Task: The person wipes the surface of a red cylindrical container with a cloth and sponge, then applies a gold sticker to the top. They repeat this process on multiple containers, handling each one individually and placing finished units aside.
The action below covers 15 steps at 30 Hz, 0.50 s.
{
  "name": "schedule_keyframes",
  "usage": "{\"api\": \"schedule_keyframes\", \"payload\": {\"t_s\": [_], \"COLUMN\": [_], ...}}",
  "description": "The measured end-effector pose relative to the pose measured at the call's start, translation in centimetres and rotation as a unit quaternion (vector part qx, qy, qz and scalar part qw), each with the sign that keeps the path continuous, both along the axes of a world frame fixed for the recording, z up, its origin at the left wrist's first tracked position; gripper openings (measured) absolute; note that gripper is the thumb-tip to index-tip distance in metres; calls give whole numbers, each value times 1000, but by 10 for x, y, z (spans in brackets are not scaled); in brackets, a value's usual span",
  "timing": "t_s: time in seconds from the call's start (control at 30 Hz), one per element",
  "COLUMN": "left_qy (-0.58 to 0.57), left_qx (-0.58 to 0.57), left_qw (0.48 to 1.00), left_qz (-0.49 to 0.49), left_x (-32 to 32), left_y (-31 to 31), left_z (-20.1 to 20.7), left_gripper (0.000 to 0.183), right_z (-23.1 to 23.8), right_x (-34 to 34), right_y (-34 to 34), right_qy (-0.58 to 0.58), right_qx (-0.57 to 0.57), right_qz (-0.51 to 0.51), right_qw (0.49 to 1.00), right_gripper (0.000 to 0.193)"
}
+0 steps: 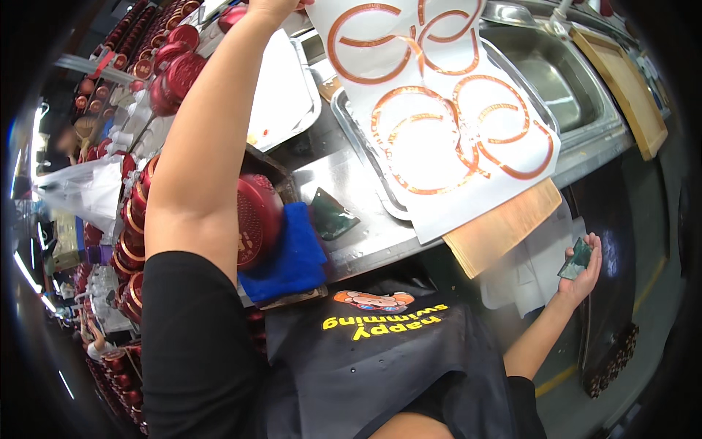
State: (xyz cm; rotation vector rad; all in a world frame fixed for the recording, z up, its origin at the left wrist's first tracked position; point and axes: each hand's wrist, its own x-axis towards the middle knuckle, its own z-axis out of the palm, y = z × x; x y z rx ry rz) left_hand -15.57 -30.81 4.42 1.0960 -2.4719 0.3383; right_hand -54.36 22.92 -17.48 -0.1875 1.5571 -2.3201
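Observation:
My left hand (pixel 276 6) reaches to the top edge of the picture, beside the upper left corner of a white sheet. Its fingers are mostly cut off, so their grip does not show. Printed with orange-red rings and curved strips, the sheet (pixel 431 212) lies over a metal tray (pixel 344 110), its lower end hanging past the counter edge. A narrow orange strip (pixel 415 53) stands out from its upper part. Out to the right, my right hand (pixel 587 272) is closed on a dark green flat piece (pixel 576 260), perhaps a scraper.
Another dark green flat piece (pixel 333 214) lies on the wet steel counter (pixel 380 241). Near it are a blue cloth (pixel 289 256) and a red lid (pixel 257 219). Tan paper (pixel 504 227) projects from the counter edge. A sink (pixel 541 73) and wooden frame (pixel 621 91) stand at right; red lids crowd the left.

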Motion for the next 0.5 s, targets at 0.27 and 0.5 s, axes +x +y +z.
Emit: {"api": "schedule_keyframes", "payload": {"t_s": [0.27,0.5], "left_qy": [43,112], "left_qx": [40,74], "left_qw": [998,989], "left_qz": [-11,-69], "left_x": [1,15], "left_y": [17,76], "left_z": [-1,34], "left_gripper": [22,22], "right_z": [114,126], "right_x": [65,171], "right_y": [-129,-299], "right_qy": [504,696], "right_qx": [186,259], "right_qz": [225,386], "right_qw": [813,547], "right_gripper": [24,32]}}
